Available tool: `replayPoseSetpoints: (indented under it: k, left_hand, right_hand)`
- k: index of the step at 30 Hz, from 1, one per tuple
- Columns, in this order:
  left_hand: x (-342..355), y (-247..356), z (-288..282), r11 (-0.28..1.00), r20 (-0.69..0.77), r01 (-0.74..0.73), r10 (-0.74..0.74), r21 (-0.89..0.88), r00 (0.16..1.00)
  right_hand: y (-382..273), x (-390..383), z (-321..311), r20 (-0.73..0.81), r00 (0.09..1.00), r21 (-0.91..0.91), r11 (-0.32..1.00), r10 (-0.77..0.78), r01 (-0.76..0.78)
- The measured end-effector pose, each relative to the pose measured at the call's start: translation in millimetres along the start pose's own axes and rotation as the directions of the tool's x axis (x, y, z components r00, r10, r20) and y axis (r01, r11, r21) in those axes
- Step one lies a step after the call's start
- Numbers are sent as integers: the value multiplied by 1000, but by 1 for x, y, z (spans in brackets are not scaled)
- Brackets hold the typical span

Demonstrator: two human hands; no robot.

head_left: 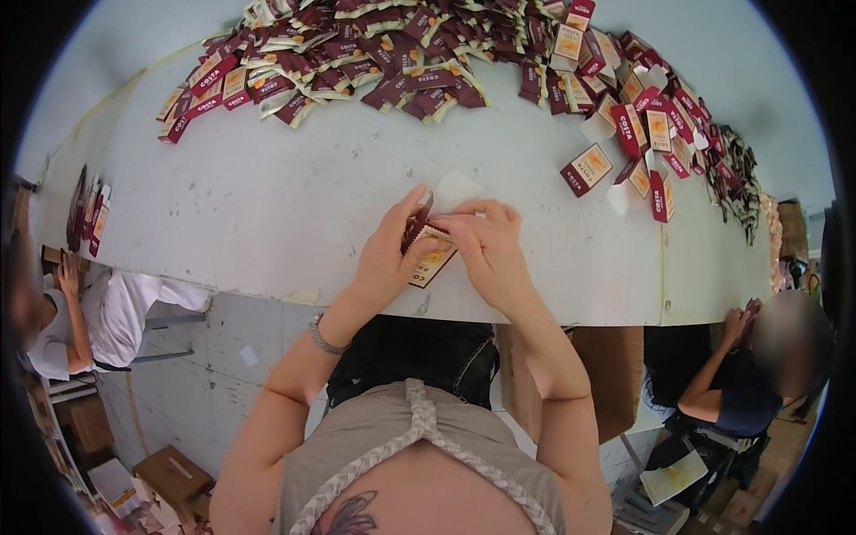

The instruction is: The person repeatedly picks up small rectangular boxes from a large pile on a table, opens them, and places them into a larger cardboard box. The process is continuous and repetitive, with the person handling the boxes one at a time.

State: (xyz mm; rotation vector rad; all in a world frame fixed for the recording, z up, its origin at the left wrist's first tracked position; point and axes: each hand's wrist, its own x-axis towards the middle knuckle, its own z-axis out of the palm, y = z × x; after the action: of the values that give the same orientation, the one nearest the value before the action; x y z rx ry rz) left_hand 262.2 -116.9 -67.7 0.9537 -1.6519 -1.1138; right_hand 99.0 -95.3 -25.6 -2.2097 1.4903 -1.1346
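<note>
A small maroon-and-cream carton [434,265] is held between my two hands over the near part of the table, its printed face toward me. My left hand [392,245] is closed round its left side, thumb across the front. At its upper end, the thumb and fingers of my right hand [486,245] press together at the zigzag-edged maroon strip. A white flap or piece of card [457,189] shows just beyond my fingers; whether it belongs to the carton I cannot tell. My fingers partly hide whatever is in the carton's upper end.
Maroon sachets [357,53] lie heaped at the far side of the white table [294,196]. Loose cartons [660,129] are piled at the far right, one carton [587,169] nearer. Other people sit at left and right. A cardboard box [608,374] stands under the near edge.
</note>
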Motion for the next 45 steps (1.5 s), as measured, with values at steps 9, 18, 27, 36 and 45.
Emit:
replayPoseSetpoints:
  k: [9,18,27,36,45]
  left_hand:
    - [-3,-9,10,995,-31,-50,48,-84,998]
    - [-5,4,17,993,80,103,-98,-58,992]
    - [-10,6,23,978,-7,-128,129,-164,992]
    - [-20,21,52,977,309,66,0,-201,951]
    - [16,24,49,990,225,-124,107,63,969]
  right_hand:
    - [12,-25,42,59,909,814,508,412,-283]
    - [13,-12,38,29,820,913,320,571,-254]
    - [12,-11,-1,187,864,791,450,468,-415]
    - [17,-70,-73,360,848,531,662,388,-529]
    - [169,14,-107,-417,814,-587,563,405,-581]
